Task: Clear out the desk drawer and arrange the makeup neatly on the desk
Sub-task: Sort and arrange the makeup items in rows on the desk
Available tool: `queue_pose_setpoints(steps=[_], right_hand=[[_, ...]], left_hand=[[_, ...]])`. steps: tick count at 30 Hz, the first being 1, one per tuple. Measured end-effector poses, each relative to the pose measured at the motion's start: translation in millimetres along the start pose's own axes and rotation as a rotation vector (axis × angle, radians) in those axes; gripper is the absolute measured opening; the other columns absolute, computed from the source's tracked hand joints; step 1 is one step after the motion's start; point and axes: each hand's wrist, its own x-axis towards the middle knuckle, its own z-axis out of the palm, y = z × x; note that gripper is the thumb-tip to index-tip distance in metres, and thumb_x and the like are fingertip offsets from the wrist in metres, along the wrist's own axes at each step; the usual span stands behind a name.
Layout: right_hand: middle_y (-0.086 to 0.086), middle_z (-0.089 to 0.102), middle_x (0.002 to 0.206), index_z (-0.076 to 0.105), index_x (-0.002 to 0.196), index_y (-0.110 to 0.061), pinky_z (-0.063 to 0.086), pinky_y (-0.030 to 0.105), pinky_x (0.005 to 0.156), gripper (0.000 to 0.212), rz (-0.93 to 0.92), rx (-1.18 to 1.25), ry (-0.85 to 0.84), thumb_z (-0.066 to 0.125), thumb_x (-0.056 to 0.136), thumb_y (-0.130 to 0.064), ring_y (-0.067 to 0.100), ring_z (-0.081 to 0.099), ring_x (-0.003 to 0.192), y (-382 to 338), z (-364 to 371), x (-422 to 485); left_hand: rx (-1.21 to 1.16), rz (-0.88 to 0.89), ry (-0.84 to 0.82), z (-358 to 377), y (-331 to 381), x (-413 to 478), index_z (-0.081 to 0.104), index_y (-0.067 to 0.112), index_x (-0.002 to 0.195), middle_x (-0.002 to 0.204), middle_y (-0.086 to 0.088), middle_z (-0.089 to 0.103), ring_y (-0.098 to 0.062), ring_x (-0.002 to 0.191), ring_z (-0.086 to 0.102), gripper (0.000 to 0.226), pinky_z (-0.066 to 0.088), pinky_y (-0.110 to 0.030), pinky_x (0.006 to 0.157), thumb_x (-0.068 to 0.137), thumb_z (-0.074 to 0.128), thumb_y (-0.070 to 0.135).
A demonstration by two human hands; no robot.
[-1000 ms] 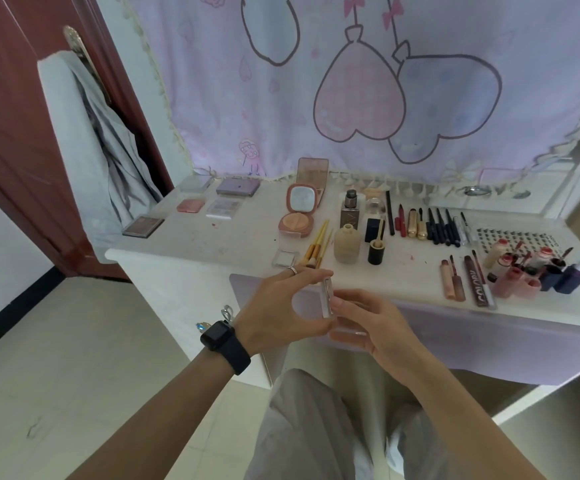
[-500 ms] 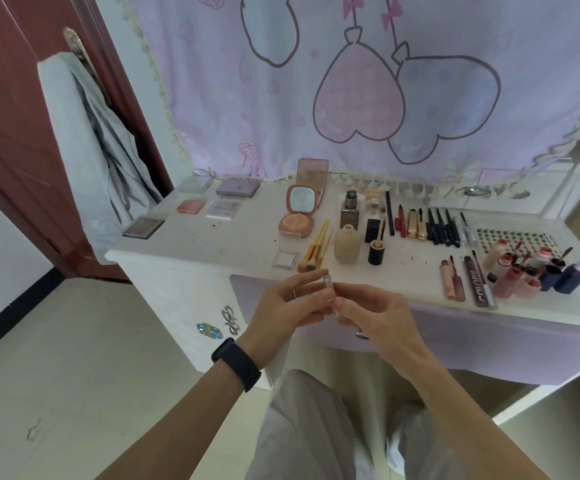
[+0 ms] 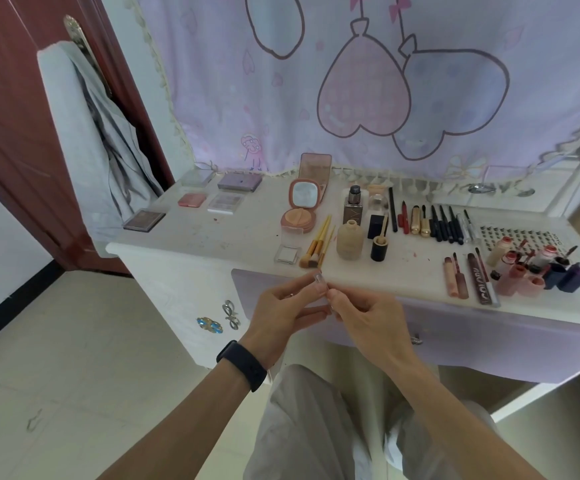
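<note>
Both hands meet in front of the white desk (image 3: 212, 237), just below its front edge. My left hand (image 3: 281, 313) and my right hand (image 3: 368, 317) pinch a small clear makeup tube (image 3: 320, 283) that stands upright between the fingertips. Makeup lies in rows on the desk: palettes (image 3: 240, 181) at the back left, an open pink compact (image 3: 300, 211), gold-handled brushes (image 3: 318, 245), a beige bottle (image 3: 350, 240), pencils and lipsticks (image 3: 433, 223), and lip glosses (image 3: 472, 277) at the right. The lilac drawer front (image 3: 489, 334) sits under the desk top.
A grey garment (image 3: 87, 133) hangs on the brown door (image 3: 11, 98) at the left. A pink curtain with heart balloons (image 3: 368, 81) hangs behind the desk. Small bottles (image 3: 544, 268) crowd the right end. My knees (image 3: 309, 427) are below the hands.
My hands have drawn closer together around the clear tube and risen slightly toward the desk edge. The left wrist has turned, so the watch face now points down.
</note>
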Motion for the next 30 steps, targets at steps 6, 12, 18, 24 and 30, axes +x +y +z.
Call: queue_pose_setpoints(steps=[6,12,18,24,30], right_hand=[[-0.032,0.072,0.082,0.062,0.086,-0.075,0.05,0.007,0.068,0.029,-0.065,-0.084,0.019,0.061,0.094,-0.047,-0.006,0.069,0.081,0,3,2],[-0.03,0.072,0.084,0.065,0.09,-0.06,0.051,0.01,0.068,0.026,-0.08,-0.173,-0.005,0.059,0.1,-0.037,-0.003,0.068,0.08,0,4,2],[-0.01,0.073,0.077,0.072,0.102,-0.044,0.055,0.028,0.064,0.02,-0.084,-0.242,-0.003,0.052,0.102,-0.04,0.01,0.067,0.071,0,8,3],[-0.006,0.073,0.08,0.073,0.117,-0.022,0.051,0.019,0.066,0.047,-0.142,-0.37,0.022,0.038,0.1,-0.049,0.005,0.064,0.077,1,15,6],[-0.007,0.071,0.083,0.069,0.117,-0.014,0.054,0.017,0.061,0.05,0.008,-0.266,0.088,0.033,0.104,-0.045,0.002,0.067,0.074,2,5,14]], left_hand=[[-0.045,-0.014,-0.023,-2,0,2,0.074,0.016,0.118,0.118,-0.013,0.072,-0.032,0.107,0.07,0.03,0.058,-0.03,0.084,0.089,0.073,0.024],[-0.065,-0.029,0.018,-3,-2,4,0.071,0.012,0.121,0.116,-0.014,0.072,-0.031,0.106,0.07,0.035,0.059,-0.032,0.084,0.088,0.073,0.022],[-0.055,-0.007,0.04,-2,0,5,0.069,0.009,0.124,0.116,-0.014,0.073,-0.029,0.106,0.071,0.035,0.059,-0.034,0.088,0.09,0.07,0.019],[-0.052,0.024,0.097,3,1,5,0.067,0.007,0.125,0.116,-0.014,0.072,-0.028,0.105,0.071,0.034,0.058,-0.038,0.093,0.093,0.066,0.017],[-0.079,0.05,0.124,2,1,1,0.071,0.012,0.121,0.107,-0.017,0.074,-0.031,0.094,0.074,0.027,0.059,-0.028,0.077,0.096,0.06,0.013]])
